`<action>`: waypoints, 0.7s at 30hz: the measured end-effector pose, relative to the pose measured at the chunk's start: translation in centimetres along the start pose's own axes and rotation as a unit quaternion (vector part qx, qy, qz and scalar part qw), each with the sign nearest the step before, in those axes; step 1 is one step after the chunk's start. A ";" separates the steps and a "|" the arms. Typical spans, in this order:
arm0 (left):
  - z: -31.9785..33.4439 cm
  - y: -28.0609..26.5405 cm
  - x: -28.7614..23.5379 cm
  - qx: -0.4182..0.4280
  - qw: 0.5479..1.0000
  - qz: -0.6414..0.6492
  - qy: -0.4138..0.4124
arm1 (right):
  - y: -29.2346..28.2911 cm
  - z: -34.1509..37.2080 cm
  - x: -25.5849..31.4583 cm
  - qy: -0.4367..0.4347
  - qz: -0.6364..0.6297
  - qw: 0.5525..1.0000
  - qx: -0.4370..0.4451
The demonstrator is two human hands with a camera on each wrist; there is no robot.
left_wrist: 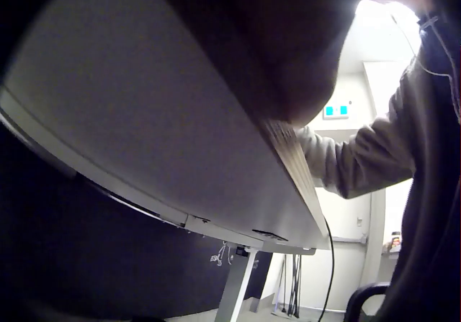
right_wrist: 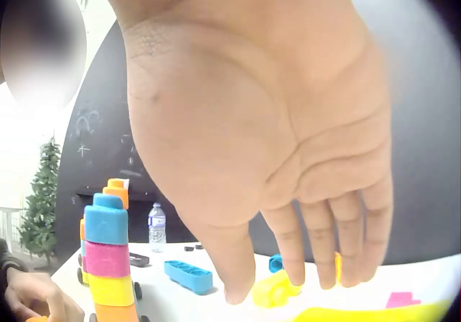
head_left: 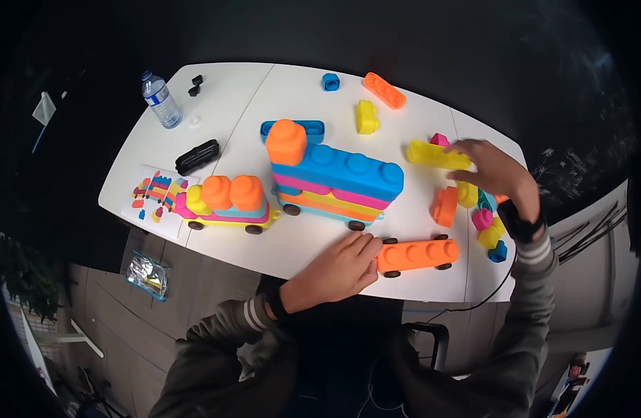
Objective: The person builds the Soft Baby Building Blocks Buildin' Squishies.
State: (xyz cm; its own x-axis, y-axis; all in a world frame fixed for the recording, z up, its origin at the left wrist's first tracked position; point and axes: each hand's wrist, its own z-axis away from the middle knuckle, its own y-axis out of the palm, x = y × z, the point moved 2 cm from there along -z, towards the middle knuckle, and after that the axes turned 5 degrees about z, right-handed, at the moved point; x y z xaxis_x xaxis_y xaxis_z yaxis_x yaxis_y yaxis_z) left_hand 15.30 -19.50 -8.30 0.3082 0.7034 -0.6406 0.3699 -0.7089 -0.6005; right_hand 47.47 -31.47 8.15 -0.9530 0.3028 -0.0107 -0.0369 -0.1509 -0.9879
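Note:
An orange four-stud block (head_left: 418, 256) lies on a base with dark wheels near the table's front edge. My left hand (head_left: 338, 268) grips its left end, fingers curled; the thumb is hidden. At the right, my right hand (head_left: 493, 167) hovers with its fingertips by the right end of a long yellow block (head_left: 427, 154). In the right wrist view the fingers of my right hand (right_wrist: 266, 135) are nearly straight, thumb apart, and the yellow block (right_wrist: 374, 315) shows below them. The left wrist view has mostly the table's underside (left_wrist: 144, 120).
A tall stacked wagon (head_left: 338, 171) and a smaller one (head_left: 230, 209) stand left of the orange block. Loose blocks, among them an orange one (head_left: 445, 207) and a pink one (head_left: 482, 220), lie at the right. A picture sheet (head_left: 160, 221), black case (head_left: 197, 157) and bottle (head_left: 161, 101) are further left.

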 end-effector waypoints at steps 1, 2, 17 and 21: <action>-0.2 0.1 0.1 -0.004 1.000 -0.005 -0.005 | -0.4 -2.5 1.3 -0.046 -0.020 0.999 -0.003; -0.2 0.1 0.1 -0.037 0.999 -0.024 0.002 | -0.5 -5.1 1.9 -0.060 -0.022 0.998 -0.002; 0.5 0.0 0.6 -0.048 0.998 -0.048 0.009 | 5.7 -20.9 13.4 -0.257 -0.193 0.947 -0.010; 0.5 -0.1 0.4 -0.057 0.998 -0.037 0.017 | 5.0 -19.8 14.9 -0.127 -0.234 0.964 0.015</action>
State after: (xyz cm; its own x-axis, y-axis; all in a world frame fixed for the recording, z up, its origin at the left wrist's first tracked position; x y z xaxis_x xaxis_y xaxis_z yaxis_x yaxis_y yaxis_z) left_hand 14.90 -19.13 -8.76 0.3048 0.7568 -0.5782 0.4893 -0.6453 -0.5866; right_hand 39.00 -9.06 -0.02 -0.8730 0.1057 0.4761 -0.4849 -0.0820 -0.8707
